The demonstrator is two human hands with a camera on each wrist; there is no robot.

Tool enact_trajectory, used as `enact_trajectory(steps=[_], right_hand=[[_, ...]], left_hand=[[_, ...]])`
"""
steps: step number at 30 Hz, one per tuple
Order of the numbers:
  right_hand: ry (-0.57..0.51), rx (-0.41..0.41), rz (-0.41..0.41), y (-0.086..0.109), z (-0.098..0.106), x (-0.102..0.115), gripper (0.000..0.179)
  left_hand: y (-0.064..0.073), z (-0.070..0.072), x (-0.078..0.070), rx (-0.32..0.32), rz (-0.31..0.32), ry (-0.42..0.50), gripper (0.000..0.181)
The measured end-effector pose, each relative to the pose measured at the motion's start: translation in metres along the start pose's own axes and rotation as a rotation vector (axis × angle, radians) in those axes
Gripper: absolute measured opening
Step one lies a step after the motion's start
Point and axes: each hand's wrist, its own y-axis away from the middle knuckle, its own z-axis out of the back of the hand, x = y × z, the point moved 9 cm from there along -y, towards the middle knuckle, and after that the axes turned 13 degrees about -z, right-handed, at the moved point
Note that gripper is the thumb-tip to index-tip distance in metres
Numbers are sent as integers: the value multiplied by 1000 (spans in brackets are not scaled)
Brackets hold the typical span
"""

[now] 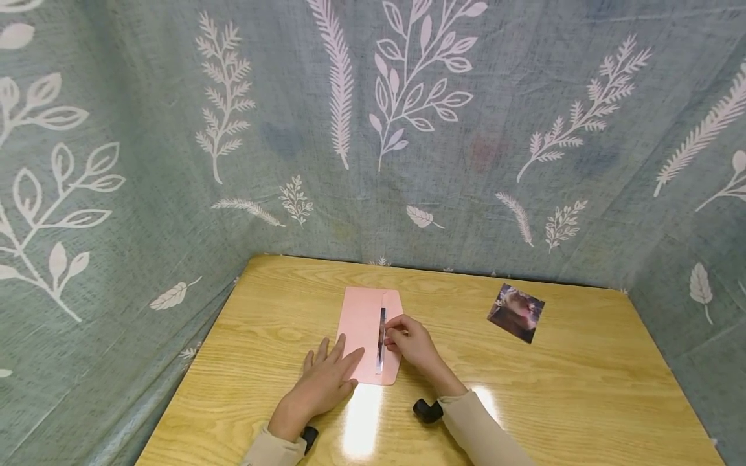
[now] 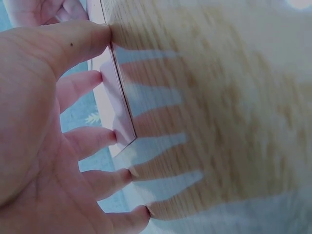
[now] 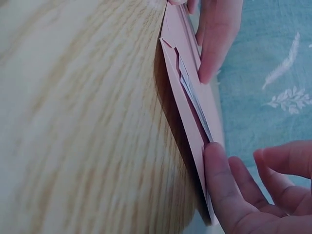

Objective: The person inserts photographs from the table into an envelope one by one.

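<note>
A pink envelope [image 1: 358, 323] lies on the table with its flap folded out to the right. A photo [image 1: 381, 336] sits mostly inside, and only a narrow strip shows along the opening. My left hand [image 1: 323, 385] rests spread on the envelope's left part; some fingertips touch the table beside it in the left wrist view. At the opening is my right hand [image 1: 414, 343]. Its thumb [image 3: 219, 168] touches the photo's edge in the right wrist view, while the other fingers are loosely bent and apart from the thumb.
A second photo [image 1: 517, 312], dark with reddish tones, lies on the wooden table [image 1: 583, 388] to the right. A leaf-patterned curtain [image 1: 361, 213] hangs behind the table and at both sides. Bright light reflects off the tabletop near the front.
</note>
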Motion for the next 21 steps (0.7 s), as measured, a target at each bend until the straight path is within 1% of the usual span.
enact_trajectory(steps=[7, 14, 17, 21], right_hand=[[2, 4, -9, 1, 0, -1, 15], [3, 13, 1, 1, 0, -3, 17], [30, -6, 17, 2, 4, -1, 16], [116, -53, 49, 6, 12, 6, 14]], left_hand=[[0, 2, -2, -16, -9, -1, 59], [2, 2, -3, -11, -6, 0, 59], [2, 2, -3, -10, -9, 1, 59], [3, 2, -3, -9, -11, 5, 59]])
